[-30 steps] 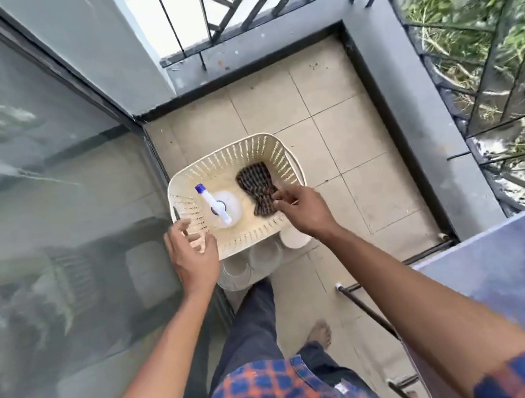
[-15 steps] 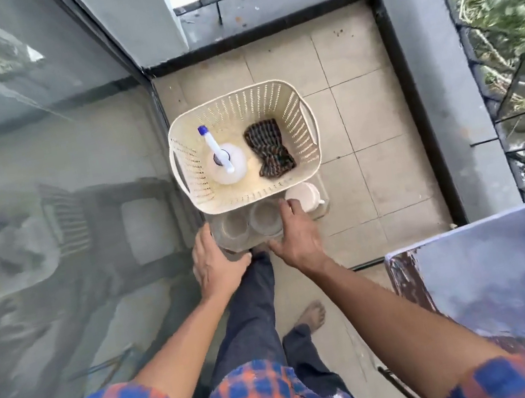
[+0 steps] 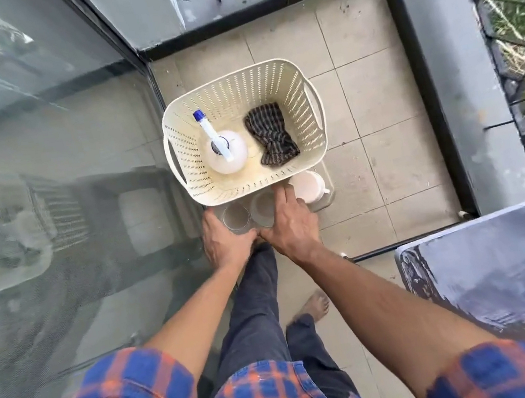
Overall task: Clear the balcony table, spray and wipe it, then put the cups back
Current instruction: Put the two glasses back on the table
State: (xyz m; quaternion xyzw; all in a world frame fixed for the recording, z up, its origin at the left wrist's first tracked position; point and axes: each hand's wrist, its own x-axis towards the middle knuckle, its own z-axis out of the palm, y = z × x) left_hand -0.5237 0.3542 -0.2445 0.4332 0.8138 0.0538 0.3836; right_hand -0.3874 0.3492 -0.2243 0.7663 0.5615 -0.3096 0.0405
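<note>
On the floor stands a cream basket [image 3: 302, 101] holding a spray bottle [image 3: 227, 151] with a blue nozzle and a dark striped cloth [image 3: 272, 140]. Just in front of it lies a clear tray [image 3: 330, 199] with two clear glasses and a white mug [image 3: 306, 186]. My left hand [image 3: 224, 240] wraps around the left glass [image 3: 235, 218]. My right hand [image 3: 290, 225] closes on the right glass [image 3: 262, 211], fingers lying over its far rim next to the mug. The balcony table [image 3: 508, 265], grey and wet-looking, juts in at the lower right.
A glass sliding door [image 3: 56, 198] runs along the left, reflecting the basket. A grey parapet [image 3: 466, 95] with metal railing borders the tiled floor [image 3: 373, 103] on the right and at the back. My legs and a bare foot [image 3: 312, 307] are below the tray.
My hands have dropped from the basket rim to the tray in front of it and closed around the two glasses. The view has moved closer to the basket.
</note>
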